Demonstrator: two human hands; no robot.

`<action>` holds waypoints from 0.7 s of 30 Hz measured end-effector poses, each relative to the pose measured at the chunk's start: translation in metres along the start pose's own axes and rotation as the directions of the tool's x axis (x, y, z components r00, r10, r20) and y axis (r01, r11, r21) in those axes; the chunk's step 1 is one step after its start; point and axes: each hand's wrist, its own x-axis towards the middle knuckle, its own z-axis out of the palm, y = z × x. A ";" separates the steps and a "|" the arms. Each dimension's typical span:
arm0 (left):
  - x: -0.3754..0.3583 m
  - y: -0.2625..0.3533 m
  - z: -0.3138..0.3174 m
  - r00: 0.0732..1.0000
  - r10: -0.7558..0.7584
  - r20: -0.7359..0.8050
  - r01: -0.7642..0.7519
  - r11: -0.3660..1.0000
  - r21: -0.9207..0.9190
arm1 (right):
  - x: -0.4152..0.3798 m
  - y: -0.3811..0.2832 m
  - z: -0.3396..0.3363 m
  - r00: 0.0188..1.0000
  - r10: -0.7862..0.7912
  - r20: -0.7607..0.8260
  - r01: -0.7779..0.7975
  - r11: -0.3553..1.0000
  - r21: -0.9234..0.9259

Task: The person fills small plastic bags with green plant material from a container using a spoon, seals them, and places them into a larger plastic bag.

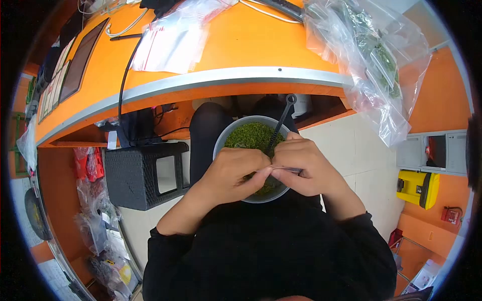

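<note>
Long black sleeves, black top, dark trousers.

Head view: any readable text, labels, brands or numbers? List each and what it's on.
None can be read.
Stack of small zip bags on the orange desk: red strips only, print too blurred.
Yellow device: no legible brand.
Red box on the wall: label too small.
Packets under the desk: blurred.

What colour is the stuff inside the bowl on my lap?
Green, seen in the head view: the bowl holds green bits.
</note>
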 end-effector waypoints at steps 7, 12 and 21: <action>-0.003 -0.003 -0.001 0.997 0.034 0.064 -0.029 0.997 -0.074 | -0.003 0.005 -0.001 0.994 -0.040 0.098 0.031 0.995 0.099; -0.001 0.000 -0.008 0.996 0.082 0.033 -0.080 0.995 -0.056 | -0.002 -0.001 -0.010 0.993 -0.048 0.105 0.032 0.988 0.151; 0.007 0.010 -0.007 0.985 0.126 -0.122 -0.132 0.990 -0.043 | -0.008 -0.028 -0.044 0.950 -0.295 -0.102 0.252 0.918 -0.305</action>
